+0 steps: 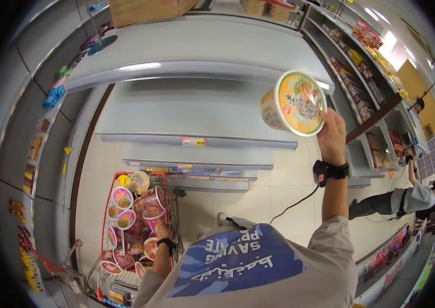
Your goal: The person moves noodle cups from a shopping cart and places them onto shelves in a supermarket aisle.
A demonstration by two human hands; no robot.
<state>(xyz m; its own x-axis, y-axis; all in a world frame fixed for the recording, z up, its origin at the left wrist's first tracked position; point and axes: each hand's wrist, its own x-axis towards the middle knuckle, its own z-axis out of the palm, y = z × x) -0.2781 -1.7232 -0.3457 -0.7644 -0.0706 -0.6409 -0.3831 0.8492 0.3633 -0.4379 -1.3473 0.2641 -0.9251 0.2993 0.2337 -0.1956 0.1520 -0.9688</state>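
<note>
An instant noodle bowl (301, 103) with an orange and green lid is held up by its rim in my right hand (331, 133), in front of the right end of the grey shelves. My left hand (163, 233) is down at the shopping cart's right side, its fingers at a purple noodle cup (153, 222); the grip is partly hidden. The shopping cart (104, 227) with a red rim is heaped with noodle bowls and cups, some upright and some lying tilted. Both wrists wear black bands.
Tiered grey shelves (198, 109) with price tags stand before me. A cardboard box (148, 11) rests on top. A second cart (54, 265) stands at lower left. Stocked shelves (356, 77) run along the right, where another person (402, 200) reaches toward goods.
</note>
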